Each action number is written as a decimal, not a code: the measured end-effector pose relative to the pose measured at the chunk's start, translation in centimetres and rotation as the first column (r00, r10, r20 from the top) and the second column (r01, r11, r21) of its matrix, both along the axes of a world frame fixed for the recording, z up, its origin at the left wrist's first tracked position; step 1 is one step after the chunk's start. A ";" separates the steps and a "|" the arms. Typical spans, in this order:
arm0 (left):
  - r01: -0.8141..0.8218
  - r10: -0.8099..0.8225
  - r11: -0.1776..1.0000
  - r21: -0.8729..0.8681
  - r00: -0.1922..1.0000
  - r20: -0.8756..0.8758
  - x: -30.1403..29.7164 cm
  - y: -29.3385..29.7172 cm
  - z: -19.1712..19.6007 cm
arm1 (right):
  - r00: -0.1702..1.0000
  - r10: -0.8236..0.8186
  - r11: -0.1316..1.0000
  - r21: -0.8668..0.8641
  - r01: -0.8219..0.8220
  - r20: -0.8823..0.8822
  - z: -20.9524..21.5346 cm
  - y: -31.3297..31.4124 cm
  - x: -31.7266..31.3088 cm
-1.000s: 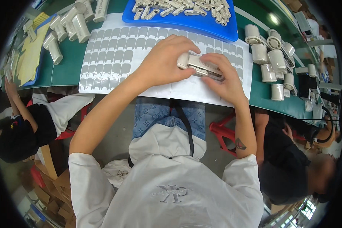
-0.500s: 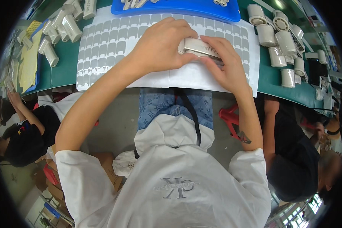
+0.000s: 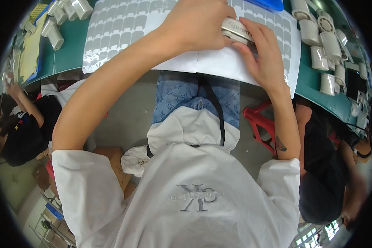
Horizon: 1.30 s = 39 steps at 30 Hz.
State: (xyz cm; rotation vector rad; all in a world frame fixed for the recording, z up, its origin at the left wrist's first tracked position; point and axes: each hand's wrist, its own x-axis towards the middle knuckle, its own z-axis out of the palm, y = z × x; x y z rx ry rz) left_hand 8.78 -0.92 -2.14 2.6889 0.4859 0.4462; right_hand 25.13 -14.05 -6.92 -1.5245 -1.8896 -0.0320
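While the left hand (image 3: 202, 21) and right hand (image 3: 265, 58) are clasping opposite ends, I'm seeing the pale casing (image 3: 239, 29) bridging them, its long axis slanting down rightward, neither hand being nearer.

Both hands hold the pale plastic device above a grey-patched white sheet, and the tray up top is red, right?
Not red: the head view shows a blue plastic tray. Left hand and right hand hold the pale plastic device above the white sheet.
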 end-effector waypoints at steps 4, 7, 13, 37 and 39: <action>-0.042 0.038 0.998 -0.047 0.995 -0.094 -0.1 0.6 -0.2 | 0.987 0.046 0.978 -0.194 -0.076 -0.157 1.9 0.4 0.6; -0.034 0.030 0.999 -0.033 0.994 -0.108 0.1 1.0 1.3 | 0.978 0.033 0.985 -0.159 -0.067 -0.208 2.5 0.3 0.7; -0.019 -0.014 0.990 -0.138 0.973 -0.231 -0.4 0.4 4.3 | 0.920 0.007 0.958 -0.261 -0.118 -0.391 4.2 -0.7 -0.2; -0.216 0.541 0.154 -0.964 0.835 -0.100 -11.0 -13.0 -13.1 | 0.628 -0.374 0.830 -0.548 -0.101 -0.682 -7.8 -13.6 -10.7; -0.387 0.419 0.085 -0.918 0.850 -0.319 -9.0 -10.1 -15.2 | 0.902 -0.172 0.934 -0.357 0.021 -0.396 -9.1 -12.4 -10.8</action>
